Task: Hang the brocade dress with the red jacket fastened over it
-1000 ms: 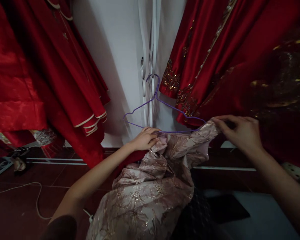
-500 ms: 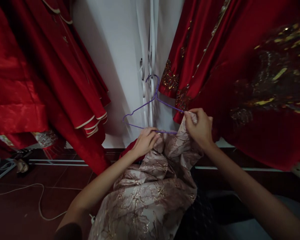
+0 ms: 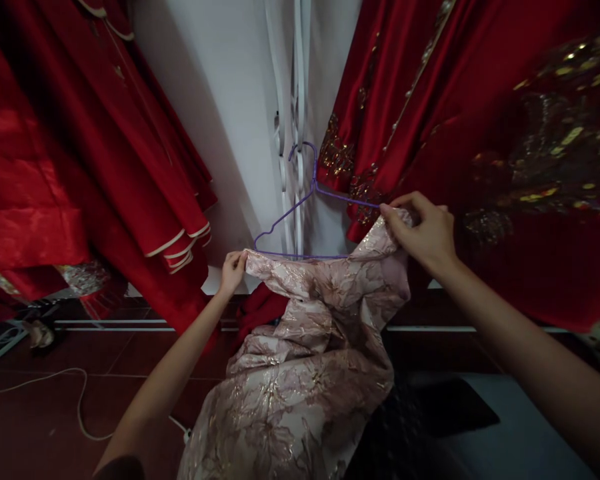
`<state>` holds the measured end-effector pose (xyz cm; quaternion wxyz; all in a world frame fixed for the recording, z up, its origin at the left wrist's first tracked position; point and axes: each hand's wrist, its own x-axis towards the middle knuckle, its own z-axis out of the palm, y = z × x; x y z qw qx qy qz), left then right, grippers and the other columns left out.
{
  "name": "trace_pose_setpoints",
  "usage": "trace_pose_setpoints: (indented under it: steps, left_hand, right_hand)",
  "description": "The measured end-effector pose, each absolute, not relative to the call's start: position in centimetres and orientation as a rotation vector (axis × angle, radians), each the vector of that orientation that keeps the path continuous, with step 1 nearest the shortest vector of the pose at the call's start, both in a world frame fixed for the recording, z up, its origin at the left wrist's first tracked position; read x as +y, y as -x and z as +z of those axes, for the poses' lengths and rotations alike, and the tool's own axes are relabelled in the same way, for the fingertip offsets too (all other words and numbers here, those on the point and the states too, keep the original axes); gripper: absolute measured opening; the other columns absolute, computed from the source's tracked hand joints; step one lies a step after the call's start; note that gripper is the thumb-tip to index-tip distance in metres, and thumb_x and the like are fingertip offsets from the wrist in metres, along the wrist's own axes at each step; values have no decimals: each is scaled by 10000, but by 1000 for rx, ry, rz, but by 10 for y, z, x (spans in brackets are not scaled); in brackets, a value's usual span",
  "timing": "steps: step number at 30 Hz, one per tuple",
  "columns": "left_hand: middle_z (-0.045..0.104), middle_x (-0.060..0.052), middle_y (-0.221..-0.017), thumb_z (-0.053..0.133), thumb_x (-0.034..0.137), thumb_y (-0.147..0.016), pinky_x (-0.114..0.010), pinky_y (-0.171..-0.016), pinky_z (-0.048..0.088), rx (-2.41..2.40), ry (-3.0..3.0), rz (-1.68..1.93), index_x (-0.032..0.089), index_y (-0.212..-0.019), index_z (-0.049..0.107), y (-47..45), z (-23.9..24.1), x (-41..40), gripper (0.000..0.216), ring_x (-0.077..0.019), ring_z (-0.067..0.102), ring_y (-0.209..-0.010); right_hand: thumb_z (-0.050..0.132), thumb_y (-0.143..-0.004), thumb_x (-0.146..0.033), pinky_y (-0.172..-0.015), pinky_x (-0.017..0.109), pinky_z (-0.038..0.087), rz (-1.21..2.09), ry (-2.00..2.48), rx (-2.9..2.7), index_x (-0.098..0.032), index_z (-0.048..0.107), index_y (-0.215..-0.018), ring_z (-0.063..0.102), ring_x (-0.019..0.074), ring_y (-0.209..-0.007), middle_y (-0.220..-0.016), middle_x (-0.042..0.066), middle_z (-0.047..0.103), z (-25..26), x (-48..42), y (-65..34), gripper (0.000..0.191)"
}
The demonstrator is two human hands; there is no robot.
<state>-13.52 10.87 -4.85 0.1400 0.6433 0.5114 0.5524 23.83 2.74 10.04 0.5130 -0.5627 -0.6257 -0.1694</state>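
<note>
- Your left hand (image 3: 234, 272) has its fingers clamped on the top edge of the pink floral dress (image 3: 300, 400), just beside the left end of the purple hanger (image 3: 314, 185).
- Your right hand (image 3: 425, 230) has thumb and fingers clamped on the dress's other top corner, right at the hanger's right arm. Can't tell if you've got the hanger pinched in there too.
- So the dress: its top edge is stretched along the hanger's bottom bar between your two hands, and the rest bunches up and spills down below the hanger, toward you. Shiny metallic flowers all over it.
- The hanger's hook points up at the white looped strap (image 3: 300, 80) above it. Can't tell if it's actually through a loop or just in front.
- Bit of dark red cloth (image 3: 263, 307) below the hanger's left end, partly behind your dress.
- Left of the hanger you've got plain red garments with pale trim (image 3: 145, 167); right of it, red skirts with gold beading (image 3: 380, 120), and farther right a sequined red piece (image 3: 555, 133).
- Way below the hanger, to the left: dark red tiled floor (image 3: 35, 433) with a pale cord (image 3: 81, 400) and a white plug (image 3: 187, 436).
</note>
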Motion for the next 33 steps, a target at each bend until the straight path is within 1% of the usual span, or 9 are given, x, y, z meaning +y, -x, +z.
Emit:
trace_pose_setpoints:
  steps: [5, 10, 12, 16, 18, 23, 27, 33]
  left_hand:
    - [637, -84, -908, 477, 469, -823, -303, -842, 430, 1476, -1841, 1600, 158, -882, 680, 133, -49, 108, 376, -178, 550, -916]
    - [645, -79, -888, 493, 440, -817, -288, -810, 437, 1482, -1890, 1613, 163, -879, 688, 131, -34, 120, 344, -175, 562, -886]
    - [656, -75, -888, 500, 425, -811, -280, -790, 438, 1534, -1873, 1555, 166, -866, 694, 129, -28, 126, 329, -182, 565, -887]
    - [685, -70, -760, 541, 401, -772, -278, -691, 447, 1613, -1748, 1368, 155, -791, 708, 127, -29, 135, 299, -199, 597, -765]
    - [692, -67, -736, 548, 406, -763, -271, -659, 450, 1599, -1727, 1350, 149, -781, 709, 127, -33, 136, 304, -200, 606, -734]
    - [699, -58, -927, 486, 445, -798, -263, -744, 468, 1454, -1699, 1427, 146, -918, 690, 125, -34, 136, 382, -183, 614, -855]
    - [692, -67, -955, 518, 445, -783, -292, -815, 465, 1370, -1622, 1486, 143, -913, 689, 126, -38, 130, 371, -191, 613, -896]
    - [682, -60, -989, 552, 470, -764, -314, -877, 448, 1337, -1539, 1555, 157, -974, 676, 132, -53, 114, 397, -187, 603, -929]
  right_hand:
    - [581, -753, -442, -659, 228, 360, -395, 1378, -1506, -207, 608, -774, 568, 120, -607, -663, -7, 631, 102, 26, -240, 238]
    - [577, -753, -454, -655, 236, 359, -401, 1424, -1512, -199, 584, -720, 546, 122, -577, -625, 0, 615, 103, 27, -242, 257]
    - [577, -752, -464, -652, 241, 360, -416, 1443, -1511, -196, 582, -720, 531, 122, -566, -621, 8, 612, 103, 27, -242, 269]
    - [568, -758, -489, -656, 244, 361, -443, 1443, -1511, -195, 584, -731, 533, 129, -584, -640, 20, 619, 103, 28, -243, 296]
    - [568, -760, -482, -662, 243, 361, -438, 1442, -1514, -196, 583, -733, 543, 131, -601, -656, 20, 627, 103, 29, -243, 288]
    - [565, -758, -469, -642, 231, 357, -388, 1453, -1522, -193, 580, -728, 545, 121, -578, -654, 13, 630, 104, 28, -244, 278]
    - [562, -753, -479, -638, 240, 355, -401, 1452, -1515, -193, 582, -728, 546, 128, -574, -645, 21, 629, 103, 29, -245, 287]
    - [561, -751, -477, -647, 254, 368, -415, 1446, -1528, -206, 582, -727, 547, 135, -575, -657, 12, 638, 101, 33, -247, 272]
